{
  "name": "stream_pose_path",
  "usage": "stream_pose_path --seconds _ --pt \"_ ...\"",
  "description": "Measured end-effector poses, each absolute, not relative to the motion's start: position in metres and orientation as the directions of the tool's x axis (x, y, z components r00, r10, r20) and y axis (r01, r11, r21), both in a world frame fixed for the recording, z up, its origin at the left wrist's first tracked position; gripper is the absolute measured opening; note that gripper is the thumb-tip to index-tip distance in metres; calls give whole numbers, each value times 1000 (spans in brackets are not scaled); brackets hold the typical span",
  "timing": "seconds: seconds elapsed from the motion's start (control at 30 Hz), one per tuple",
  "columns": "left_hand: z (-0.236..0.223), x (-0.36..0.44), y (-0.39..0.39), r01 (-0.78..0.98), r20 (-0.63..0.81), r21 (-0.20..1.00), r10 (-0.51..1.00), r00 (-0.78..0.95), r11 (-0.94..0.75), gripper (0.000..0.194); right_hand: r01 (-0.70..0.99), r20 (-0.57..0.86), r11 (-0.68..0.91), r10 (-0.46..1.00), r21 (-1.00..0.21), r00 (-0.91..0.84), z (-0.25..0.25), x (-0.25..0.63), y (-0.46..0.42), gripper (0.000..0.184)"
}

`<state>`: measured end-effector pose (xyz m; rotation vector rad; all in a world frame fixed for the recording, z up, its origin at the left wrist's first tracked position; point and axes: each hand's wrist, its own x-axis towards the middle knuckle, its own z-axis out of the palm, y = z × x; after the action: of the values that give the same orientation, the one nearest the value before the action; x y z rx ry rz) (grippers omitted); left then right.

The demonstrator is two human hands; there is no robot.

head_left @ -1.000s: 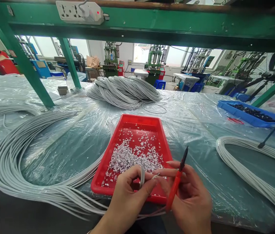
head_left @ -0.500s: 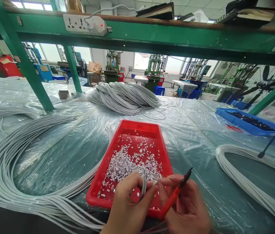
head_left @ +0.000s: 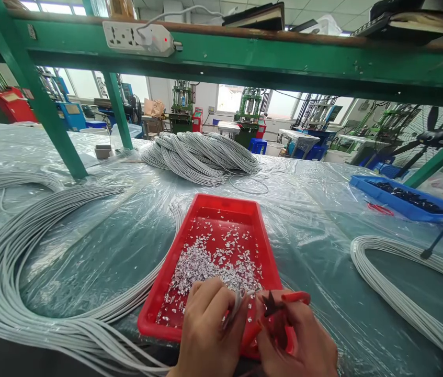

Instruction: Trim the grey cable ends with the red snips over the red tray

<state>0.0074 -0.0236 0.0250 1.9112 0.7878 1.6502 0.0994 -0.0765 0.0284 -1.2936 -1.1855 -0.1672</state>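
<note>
The left hand [head_left: 209, 324], pinching grey cable [head_left: 238, 302], and right hand [head_left: 302, 335], gripping a red-handled tool [head_left: 296, 297], partly hide the red tray [head_left: 154, 328], a cable heap [head_left: 201, 157] lying beyond it.

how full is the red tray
Partly full: the red tray holds a heap of silvery flakes, thinning toward its far end. The left hand and right hand partly hide it.

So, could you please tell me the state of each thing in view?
Left hand: closed, pinching gray cable
Right hand: closed around red-handled tool
Red-handled tool: held, partly hidden
Red tray: holding silvery scraps
Blue tray: holding dark pieces
Far cable pile: heaped
Power strip: plug inserted, red light lit
</note>
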Motion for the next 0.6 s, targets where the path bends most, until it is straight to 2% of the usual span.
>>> stream_pose_path --seconds 0.07,0.1,0.17,0.23,0.33,0.47,0.6 --pt "28 4 -22 82 624 770 774 110 -633 29 588 665 342 544 -733 512 34 103 -77 29" --pt "29 3 -20 31 523 845 838 158 -534 28 520 610 340 581 -784 539 37 106 -76 28" --pt "30 -1 -15 -126 274 961 897 348 -245 25 352 495 350 668 -868 556 43 115 -74 29" --pt "28 -3 -10 -270 125 962 817 563 39 30 191 409 365 752 -911 516 49 124 -72 32" --pt "24 -5 -6 -363 114 905 695 710 222 40 7 334 362 853 -932 401 54 127 -72 38" --pt "23 -7 -9 -317 128 920 591 797 228 42 -160 284 328 927 -931 245 58 119 -74 40" --pt "28 -7 -14 -365 118 858 554 824 361 38 -234 264 310 942 -922 207 60 116 -75 38"
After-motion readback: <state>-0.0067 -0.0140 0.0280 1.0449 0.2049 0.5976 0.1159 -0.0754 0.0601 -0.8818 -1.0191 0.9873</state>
